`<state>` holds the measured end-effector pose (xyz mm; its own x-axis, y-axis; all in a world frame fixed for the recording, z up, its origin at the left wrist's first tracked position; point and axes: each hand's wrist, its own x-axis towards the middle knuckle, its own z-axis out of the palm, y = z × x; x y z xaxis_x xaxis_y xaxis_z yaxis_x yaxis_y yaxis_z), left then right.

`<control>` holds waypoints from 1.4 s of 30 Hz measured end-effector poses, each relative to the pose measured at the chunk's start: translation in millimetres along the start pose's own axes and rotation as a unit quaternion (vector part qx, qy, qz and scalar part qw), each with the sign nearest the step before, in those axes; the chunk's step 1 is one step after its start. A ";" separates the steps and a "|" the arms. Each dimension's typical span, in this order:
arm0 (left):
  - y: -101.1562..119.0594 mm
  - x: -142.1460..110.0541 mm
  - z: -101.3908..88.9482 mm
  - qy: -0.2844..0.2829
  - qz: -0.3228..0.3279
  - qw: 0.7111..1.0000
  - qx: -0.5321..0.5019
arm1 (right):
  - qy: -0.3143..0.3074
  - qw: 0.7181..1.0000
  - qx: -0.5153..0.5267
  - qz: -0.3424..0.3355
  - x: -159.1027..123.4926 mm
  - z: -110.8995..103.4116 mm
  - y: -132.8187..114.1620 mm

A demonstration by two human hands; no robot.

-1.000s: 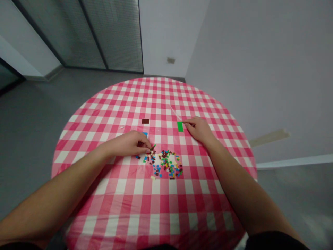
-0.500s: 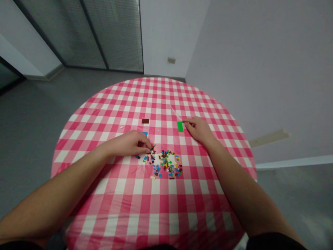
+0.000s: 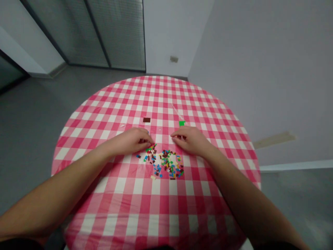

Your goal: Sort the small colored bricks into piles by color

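Small toy bricks [image 3: 169, 163] in brown, blue, green, yellow and white lie in a loose pile on the checked cloth. My left hand [image 3: 136, 139] rests at the pile's upper left, its fingers curled and their tips down by several bricks. Whatever it pinches is too small to name. Right of it and above the pile is my right hand [image 3: 189, 138], thumb and forefinger drawn together; I cannot make out what is between them. A flat green plate [image 3: 181, 123] shows just behind the right hand, which hides its lower part.
A brown flat plate [image 3: 146, 120] lies beyond my left hand. The round table wears a red and white checked tablecloth [image 3: 161, 205], wrinkled near me. A wall [image 3: 273, 69] stands close on the right, and a glass partition [image 3: 119, 34] stands behind.
My right hand has come left and nearer to me, from beside the green plate to above the pile. My left hand has shifted slightly away from me and now covers most of a blue piece.
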<state>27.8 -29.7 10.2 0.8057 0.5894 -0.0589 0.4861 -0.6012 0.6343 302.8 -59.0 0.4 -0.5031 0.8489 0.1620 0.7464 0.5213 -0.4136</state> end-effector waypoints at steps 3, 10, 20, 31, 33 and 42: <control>1.5 -1.7 -1.7 -0.010 0.009 1.000 0.002 | -0.082 0.996 0.023 -0.040 -1.5 0.2 -11.0; 0.0 -7.2 -8.7 -0.049 -0.007 0.999 -0.012 | -0.077 0.995 0.050 -0.031 -1.5 -2.5 -14.9; -2.2 -4.0 1.2 -0.053 -0.001 0.997 -0.049 | -0.072 0.996 0.043 -0.024 -2.3 1.1 -9.0; 6.1 -3.6 0.4 -0.079 -0.013 0.996 0.028 | -0.089 0.994 0.045 -0.033 -2.5 3.4 -10.0; 6.9 -3.2 0.5 -0.080 -0.021 0.996 0.027 | -0.091 0.994 0.045 -0.033 -2.1 3.7 -11.1; 4.3 -6.1 4.2 -0.023 -0.091 0.990 -0.105 | 0.000 0.994 0.092 -0.051 -3.3 18.5 -32.3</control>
<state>26.4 -38.2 10.1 0.7283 0.6495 -0.2184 0.5474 -0.3597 0.7556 272.3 -80.2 -3.3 -0.5723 0.7922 0.2119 0.5990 0.5803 -0.5518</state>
